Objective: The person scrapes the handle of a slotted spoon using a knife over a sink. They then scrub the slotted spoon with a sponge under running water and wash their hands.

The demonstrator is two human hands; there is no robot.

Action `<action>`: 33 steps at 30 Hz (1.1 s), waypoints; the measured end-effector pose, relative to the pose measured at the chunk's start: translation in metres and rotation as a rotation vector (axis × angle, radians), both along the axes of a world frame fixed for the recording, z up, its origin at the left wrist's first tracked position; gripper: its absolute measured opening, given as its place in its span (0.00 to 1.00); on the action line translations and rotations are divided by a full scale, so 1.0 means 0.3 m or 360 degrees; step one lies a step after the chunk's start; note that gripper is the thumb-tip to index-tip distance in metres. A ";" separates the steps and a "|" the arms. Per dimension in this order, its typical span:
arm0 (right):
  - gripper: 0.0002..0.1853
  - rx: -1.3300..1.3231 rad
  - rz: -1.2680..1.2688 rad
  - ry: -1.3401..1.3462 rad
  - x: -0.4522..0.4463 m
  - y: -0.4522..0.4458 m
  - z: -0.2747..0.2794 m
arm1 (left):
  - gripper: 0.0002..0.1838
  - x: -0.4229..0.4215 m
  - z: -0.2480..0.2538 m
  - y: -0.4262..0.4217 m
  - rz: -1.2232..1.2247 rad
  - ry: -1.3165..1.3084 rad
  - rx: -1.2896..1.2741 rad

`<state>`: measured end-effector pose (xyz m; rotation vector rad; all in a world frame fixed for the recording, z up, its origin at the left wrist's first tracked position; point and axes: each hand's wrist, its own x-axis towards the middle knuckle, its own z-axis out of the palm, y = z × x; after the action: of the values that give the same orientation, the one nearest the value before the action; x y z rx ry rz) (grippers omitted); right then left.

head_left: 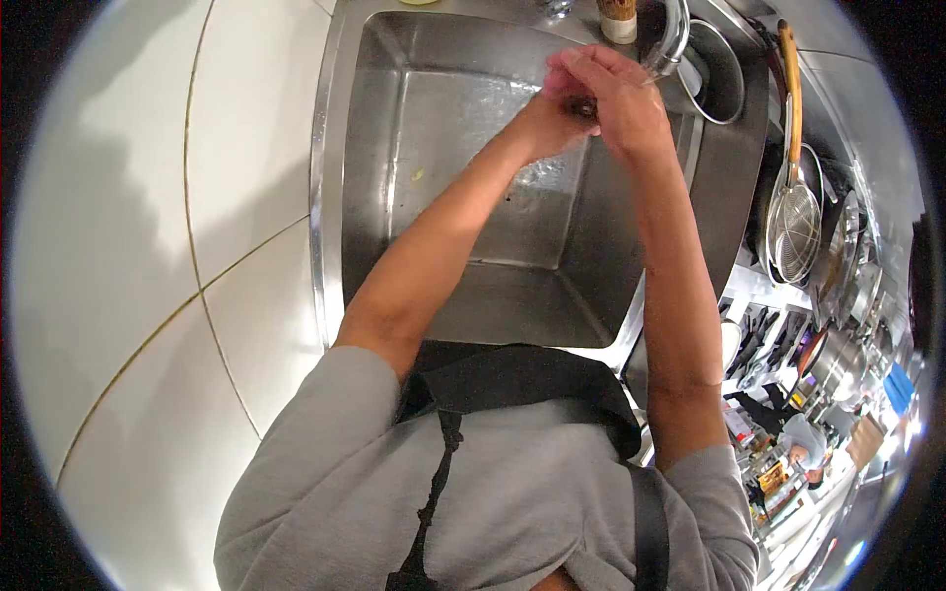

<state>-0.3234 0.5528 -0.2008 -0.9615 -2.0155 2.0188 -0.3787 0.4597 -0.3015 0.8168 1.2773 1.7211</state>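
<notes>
My left hand (pixel 559 126) and my right hand (pixel 636 106) are brought together above the far right part of a steel sink (pixel 473 197), close to the curved metal faucet (pixel 674 39). The right hand's fingers bend over toward the left hand, whose own fingers are mostly covered. A small dark patch (pixel 583 106) shows between the two palms; whether it is an object or shadow I cannot make out. The fingertips are slightly blurred. Water glistens on the sink bottom beneath the hands, with a small yellowish scrap (pixel 418 174) farther left.
A brush (pixel 618 20) with brown bristles stands behind the sink. At the right are a metal pot (pixel 724 74), a wire strainer (pixel 793 231) with a wooden handle, and several pans. White tiles (pixel 246 118) line the left. Another person (pixel 806 443) is far off at lower right.
</notes>
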 end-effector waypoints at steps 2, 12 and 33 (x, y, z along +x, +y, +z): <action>0.18 -0.0080 -0.0416 -0.0016 0.035 -0.015 0.023 | 0.13 -0.064 0.076 -0.017 -0.0155 0.0149 -0.0407; 0.28 -0.2277 -0.0653 0.0342 0.284 -0.214 -0.271 | 0.21 0.266 0.120 -0.242 0.0454 0.0943 -0.0195; 0.18 -0.1019 -0.0324 -0.0363 0.519 -0.383 0.082 | 0.27 -0.005 -0.126 -0.048 0.0340 -0.0187 -0.0943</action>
<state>-0.1678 0.4379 -0.1763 -1.4920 -1.2699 2.5737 -0.3801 0.4453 -0.3393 0.2374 1.7149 1.3976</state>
